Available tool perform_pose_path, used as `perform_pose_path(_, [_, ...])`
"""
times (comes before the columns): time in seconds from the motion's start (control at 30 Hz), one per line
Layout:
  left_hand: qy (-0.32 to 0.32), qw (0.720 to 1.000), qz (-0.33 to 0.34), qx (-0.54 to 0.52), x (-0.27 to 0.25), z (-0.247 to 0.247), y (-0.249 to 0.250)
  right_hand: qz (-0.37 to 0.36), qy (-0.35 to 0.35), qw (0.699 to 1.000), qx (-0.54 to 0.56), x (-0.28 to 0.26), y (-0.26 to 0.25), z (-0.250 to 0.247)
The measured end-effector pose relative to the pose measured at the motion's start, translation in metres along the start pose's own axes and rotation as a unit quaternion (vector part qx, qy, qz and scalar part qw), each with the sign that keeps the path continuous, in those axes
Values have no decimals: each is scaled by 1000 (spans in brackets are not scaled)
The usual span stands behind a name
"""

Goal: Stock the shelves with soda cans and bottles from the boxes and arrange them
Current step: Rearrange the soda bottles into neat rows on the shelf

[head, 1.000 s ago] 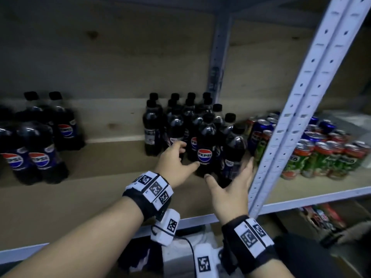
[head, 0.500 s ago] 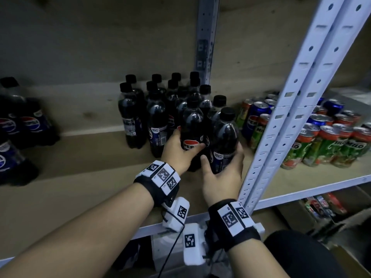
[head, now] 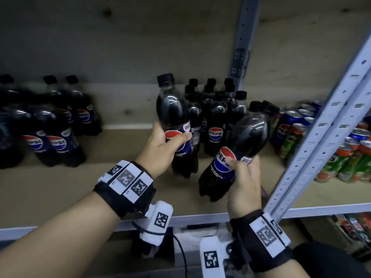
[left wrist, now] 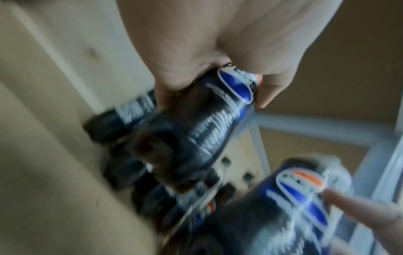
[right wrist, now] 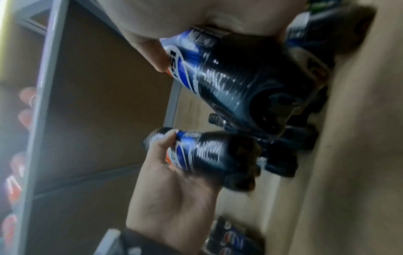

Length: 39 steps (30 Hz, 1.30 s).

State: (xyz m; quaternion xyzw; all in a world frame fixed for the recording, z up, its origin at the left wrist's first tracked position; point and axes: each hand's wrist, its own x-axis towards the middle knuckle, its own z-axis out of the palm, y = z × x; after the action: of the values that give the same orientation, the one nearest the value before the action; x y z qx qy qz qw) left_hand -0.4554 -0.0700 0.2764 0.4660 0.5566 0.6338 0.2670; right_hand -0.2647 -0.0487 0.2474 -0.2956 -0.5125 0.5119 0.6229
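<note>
On the shelf board in front of you, a cluster of Pepsi bottles stands toward the back by the rear upright, and a second group of Pepsi bottles stands well apart at the left end. Your left hand holds one Pepsi bottle upright before the cluster; your right hand holds another bottle tilted, just right of it. The cans sit right of the cluster, behind the front upright.

Black bottles, red-white-blue labels

2 hands, 2 held Pepsi btls; shelf btls, cans uncountable.
</note>
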Motion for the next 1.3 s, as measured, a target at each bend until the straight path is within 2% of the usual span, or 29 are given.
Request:
perform_pose_path(0.17, [105, 994, 5, -5, -26, -74, 40, 9, -93, 995, -24, -13, -18, 64])
perform_pose_path(0.27, [151, 987, 29, 56, -44, -127, 52, 19, -140, 989, -46, -26, -17, 113])
perform_pose_path(0.47, [181, 974, -1, 139, -70, -247, 55, 35, -251, 965, -64, -56, -5, 211])
perform_pose_path(0.63, [217, 962, -23, 162, -96, -316, 24, 66, -317, 945, -46, -81, 12, 277])
perform_pose_path(0.8, [232, 960, -27, 154, -106, -350, -16, 117, -341, 931, -51, -97, 48, 319])
perform_pose_path(0.97, [236, 961, -22, 146, -110, -363, -38, 144, -361, 919, -68, -116, 80, 337])
perform_pose_path(1.17, [211, 968, -29, 132, -122, -368, -47, 104, -366, 920, -100, -129, 95, 344])
perform_pose_path(1.23, [199, 963, -48, 175, -131, -370, -51, 83, -363, 921, -113, -132, 97, 339])
perform_pose_path(1.3, [204, 945, -63, 248, -140, -373, -57, 71, -362, 920, -135, -136, 101, 328])
